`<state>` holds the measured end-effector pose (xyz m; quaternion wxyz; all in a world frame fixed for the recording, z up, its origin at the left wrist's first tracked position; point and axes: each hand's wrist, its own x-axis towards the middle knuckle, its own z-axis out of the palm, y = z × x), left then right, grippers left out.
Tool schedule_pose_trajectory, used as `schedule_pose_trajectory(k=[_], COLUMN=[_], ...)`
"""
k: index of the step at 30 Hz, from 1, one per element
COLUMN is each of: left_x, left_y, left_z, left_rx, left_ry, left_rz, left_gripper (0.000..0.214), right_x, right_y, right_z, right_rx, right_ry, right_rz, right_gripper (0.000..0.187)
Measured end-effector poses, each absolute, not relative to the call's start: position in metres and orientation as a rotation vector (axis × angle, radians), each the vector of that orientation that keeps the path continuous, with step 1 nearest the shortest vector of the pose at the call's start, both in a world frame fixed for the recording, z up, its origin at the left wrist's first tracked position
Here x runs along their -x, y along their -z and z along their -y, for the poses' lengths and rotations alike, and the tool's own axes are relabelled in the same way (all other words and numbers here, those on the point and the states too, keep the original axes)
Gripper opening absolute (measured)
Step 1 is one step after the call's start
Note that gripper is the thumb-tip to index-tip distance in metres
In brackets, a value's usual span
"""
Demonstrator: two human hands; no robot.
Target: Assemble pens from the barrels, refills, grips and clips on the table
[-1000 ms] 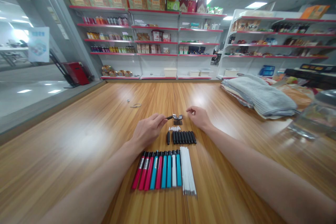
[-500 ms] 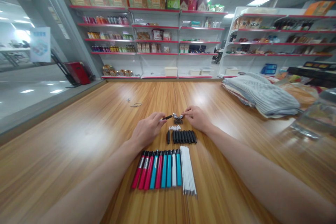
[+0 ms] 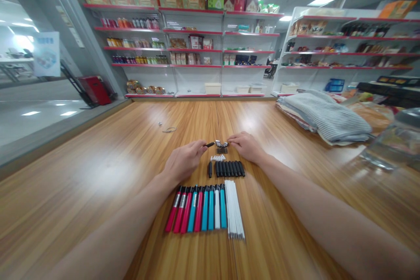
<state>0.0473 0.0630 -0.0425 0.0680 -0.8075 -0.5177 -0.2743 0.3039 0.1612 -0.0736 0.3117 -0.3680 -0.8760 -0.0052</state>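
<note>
On the wood-grained bench (image 3: pixel 114 218), a thin, pale curved loop (image 3: pixel 169 130) lies beyond and left of the row of short, smooth black tubes (image 3: pixel 230 169). The left hand (image 3: pixel 185 157), left of that row, pinches a slim black cylinder (image 3: pixel 209 144). Glossy red, blue and white barrels with black ends (image 3: pixel 198 210) lie on the row's near left. Just beyond it sit small white pegs (image 3: pixel 223 157) and shiny silver metal pieces (image 3: pixel 222 145) in an arc; straight white rods (image 3: pixel 234 210) lie on its near side. The right hand (image 3: pixel 246 145), beyond the row, has its fingertips at the silver pieces; whether it grips one, I cannot tell. Well right of the row rest folded grey-striped cloth (image 3: pixel 323 116) and a clear rounded container (image 3: pixel 390 142).
</note>
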Motion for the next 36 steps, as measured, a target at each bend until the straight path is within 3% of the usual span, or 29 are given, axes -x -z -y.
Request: schedule_pose_trajectory(k=[12, 25, 31, 36], left_x=[-0.046, -0.045, -0.044, -0.045], left_y=[0.045, 0.048, 0.049, 0.049], left_z=[-0.063, -0.064, -0.063, -0.062], left_rx=[2.534, 2.563, 2.569, 2.575], left_ry=[0.799, 0.781, 0.784, 0.817], left_rz=[1.552, 1.548, 1.519, 1.464], left_gripper=[0.029, 0.027, 0.026, 0.024], right_x=[-0.318, -0.312, -0.303, -0.285], right_y=[0.072, 0.061, 0.060, 0.049], right_z=[-0.149, -0.135, -0.130, -0.112], right_rx=[1.261, 1.587, 1.509, 0.966], right_ry=[-0.119, -0.035, 0.007, 0.002], right_rz=[2.194, 2.168, 2.117, 2.032], right_gripper=[0.019, 0.016, 0.027, 0.022])
